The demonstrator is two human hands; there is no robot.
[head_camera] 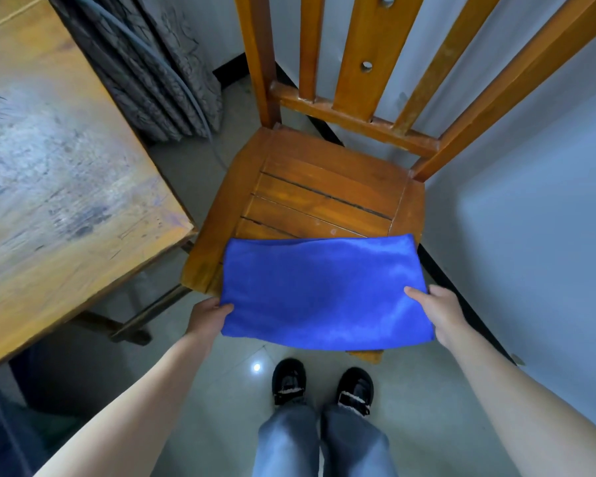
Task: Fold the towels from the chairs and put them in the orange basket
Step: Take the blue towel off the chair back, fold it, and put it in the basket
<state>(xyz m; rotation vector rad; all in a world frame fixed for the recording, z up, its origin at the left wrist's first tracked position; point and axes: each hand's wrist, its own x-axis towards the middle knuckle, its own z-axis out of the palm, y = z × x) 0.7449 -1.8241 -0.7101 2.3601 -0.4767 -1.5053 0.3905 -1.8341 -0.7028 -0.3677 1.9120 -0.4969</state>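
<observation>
— Well, your blue towel [320,290] lies on the front half of the wooden chair [324,191]; it is a flat oblong, folded over, soft and fine-napped, and its near edge hangs past the front of the seat.

— Yes, and you grip it at both near corners; your left hand [209,313] pinches the left one, thumb on top, the fingers curled out of sight beneath the cloth.

— Likewise your right hand [434,308] at the right edge; thumb laid flat on the nap, fingers wrapped under.

— Look at the chair too; glossy orange-brown varnish, a seat of narrow slats with dark gaps between them, and upright back slats, the middle one bored with round holes.

— To your left stands a table [59,187]; its wooden top is scuffed and scratched, worn grey in the middle.

— Beyond it hangs a grey curtain [128,80] with a crinkled, vein-like pattern; a smooth grey cable [168,67] runs down across it.

— Under you the floor [221,390] is polished tile, shiny enough to throw back a spot of light; your black shoes [288,380] stand just short of the towel's near edge.
</observation>
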